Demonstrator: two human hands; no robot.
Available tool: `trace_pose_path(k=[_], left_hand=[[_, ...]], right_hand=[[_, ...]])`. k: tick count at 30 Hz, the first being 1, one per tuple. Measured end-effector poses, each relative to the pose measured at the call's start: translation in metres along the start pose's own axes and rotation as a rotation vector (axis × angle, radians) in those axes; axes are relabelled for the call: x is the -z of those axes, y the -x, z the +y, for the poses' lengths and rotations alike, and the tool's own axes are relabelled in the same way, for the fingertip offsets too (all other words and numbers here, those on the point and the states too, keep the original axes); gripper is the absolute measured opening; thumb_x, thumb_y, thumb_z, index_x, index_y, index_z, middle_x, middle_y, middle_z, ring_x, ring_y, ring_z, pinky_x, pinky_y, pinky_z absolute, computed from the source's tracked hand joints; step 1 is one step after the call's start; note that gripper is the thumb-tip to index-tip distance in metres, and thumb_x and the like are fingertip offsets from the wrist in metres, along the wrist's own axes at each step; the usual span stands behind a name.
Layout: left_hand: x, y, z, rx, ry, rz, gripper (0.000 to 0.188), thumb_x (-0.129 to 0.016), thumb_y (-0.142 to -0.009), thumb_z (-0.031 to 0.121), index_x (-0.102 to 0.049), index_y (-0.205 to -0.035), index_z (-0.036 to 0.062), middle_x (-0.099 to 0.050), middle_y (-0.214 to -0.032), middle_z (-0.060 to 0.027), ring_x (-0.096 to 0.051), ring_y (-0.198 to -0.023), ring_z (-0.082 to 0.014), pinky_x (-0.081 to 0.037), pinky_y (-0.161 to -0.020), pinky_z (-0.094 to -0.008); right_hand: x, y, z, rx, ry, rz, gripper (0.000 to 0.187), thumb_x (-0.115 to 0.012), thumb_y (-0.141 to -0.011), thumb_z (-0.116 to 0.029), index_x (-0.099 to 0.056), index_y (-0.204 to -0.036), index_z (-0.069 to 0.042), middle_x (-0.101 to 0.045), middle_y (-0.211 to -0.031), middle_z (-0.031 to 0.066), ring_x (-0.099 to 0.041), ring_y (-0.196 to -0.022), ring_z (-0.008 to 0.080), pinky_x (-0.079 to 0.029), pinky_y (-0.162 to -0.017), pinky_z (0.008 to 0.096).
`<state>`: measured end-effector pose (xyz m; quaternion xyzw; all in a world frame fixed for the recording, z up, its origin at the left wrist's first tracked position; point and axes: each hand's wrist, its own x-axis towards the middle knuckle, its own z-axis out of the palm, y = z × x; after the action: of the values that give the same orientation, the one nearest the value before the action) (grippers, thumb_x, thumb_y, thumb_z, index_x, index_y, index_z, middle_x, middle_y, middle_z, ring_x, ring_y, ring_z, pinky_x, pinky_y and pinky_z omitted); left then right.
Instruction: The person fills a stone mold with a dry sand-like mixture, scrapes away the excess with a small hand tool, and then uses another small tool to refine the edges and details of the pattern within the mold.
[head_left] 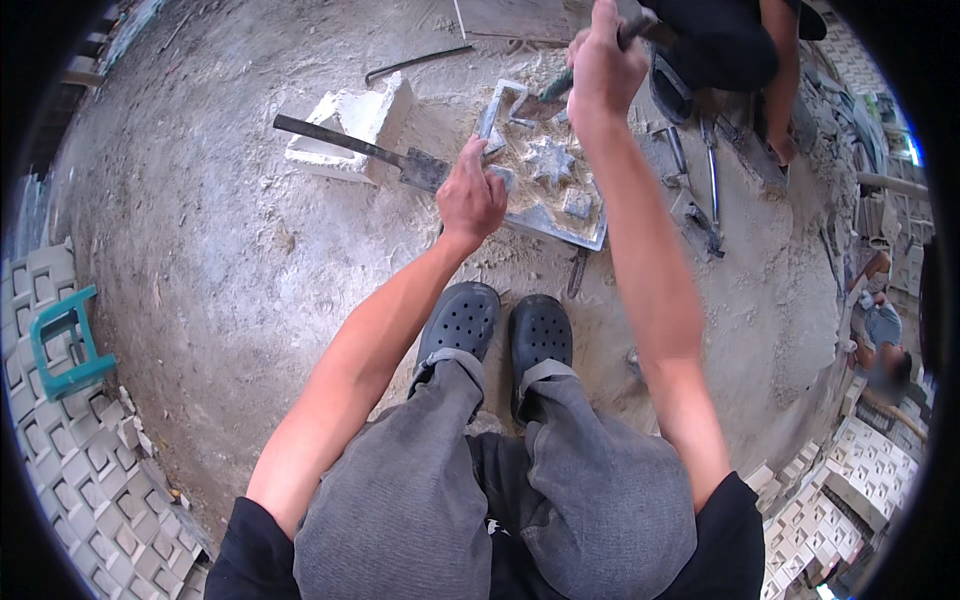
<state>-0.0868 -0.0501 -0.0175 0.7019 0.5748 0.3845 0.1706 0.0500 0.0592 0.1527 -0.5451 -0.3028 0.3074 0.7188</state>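
Note:
My left hand (pixel 472 200) is closed around the wide flat end of a long metal bar (pixel 345 140), at the left edge of a square metal mould frame (pixel 555 226). Within the frame sit a star-shaped pale piece (pixel 549 160) and a small block (pixel 577 203), with sandy material around them. My right hand (pixel 607 78) is raised over the frame's far right side, closed on a hammer (pixel 632 28) with a dark head and a greenish handle end, slightly blurred. My left palm and fingers hide part of the bar and of the frame's edge.
A chalky white block (pixel 352 125) lies under the bar's thin end. A bent rod (pixel 415 62) is beyond it. Metal tools (pixel 712 175) lie right of the frame, near a crouching person (pixel 725 45). A teal stool (pixel 68 342) and stacked pale tiles (pixel 95 470) stand left.

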Motion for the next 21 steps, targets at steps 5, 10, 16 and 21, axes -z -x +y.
trace_pose_path(k=[5,10,16,21], left_hand=[[-0.006,0.0,0.007,-0.019,-0.001,0.035,0.046,-0.053,-0.088,0.013,-0.05,-0.134,0.0063,-0.061,-0.136,-0.0196,-0.068,-0.108,-0.037,-0.057,-0.086,-0.0466],[-0.004,0.0,0.006,0.005,-0.012,-0.011,0.046,-0.053,-0.089,0.014,-0.05,-0.134,0.0066,-0.061,-0.137,-0.0191,-0.068,-0.11,-0.0362,-0.056,-0.088,-0.0456],[0.001,0.002,0.001,0.007,-0.029,0.002,0.046,-0.053,-0.088,0.015,-0.05,-0.134,0.0076,-0.06,-0.138,-0.0192,-0.067,-0.111,-0.0358,-0.056,-0.089,-0.0463],[-0.007,0.001,0.011,-0.027,0.016,-0.002,0.047,-0.054,-0.088,0.014,-0.049,-0.135,0.0065,-0.06,-0.137,-0.0202,-0.067,-0.111,-0.037,-0.056,-0.088,-0.0469]], right_hand=[[0.036,0.034,0.071,0.041,0.179,-0.112,0.052,-0.062,-0.099,-0.041,-0.053,-0.064,-0.004,-0.052,-0.059,0.0001,-0.048,-0.056,0.0099,-0.038,-0.055,0.0309],[0.04,0.015,0.069,-0.096,-0.039,-0.54,0.044,-0.065,-0.096,-0.021,-0.049,-0.056,-0.01,-0.048,-0.053,-0.002,-0.043,-0.045,0.0102,-0.032,-0.046,0.0302],[0.021,0.007,0.033,-0.037,-0.174,-0.274,0.045,-0.065,-0.094,-0.02,-0.049,-0.052,-0.016,-0.046,-0.047,-0.002,-0.04,-0.04,0.0092,-0.031,-0.042,0.0297],[0.026,0.029,0.096,0.164,0.192,-0.125,0.05,-0.062,-0.094,-0.034,-0.053,-0.055,-0.003,-0.049,-0.05,-0.0018,-0.05,-0.05,0.0087,-0.04,-0.05,0.0323]])
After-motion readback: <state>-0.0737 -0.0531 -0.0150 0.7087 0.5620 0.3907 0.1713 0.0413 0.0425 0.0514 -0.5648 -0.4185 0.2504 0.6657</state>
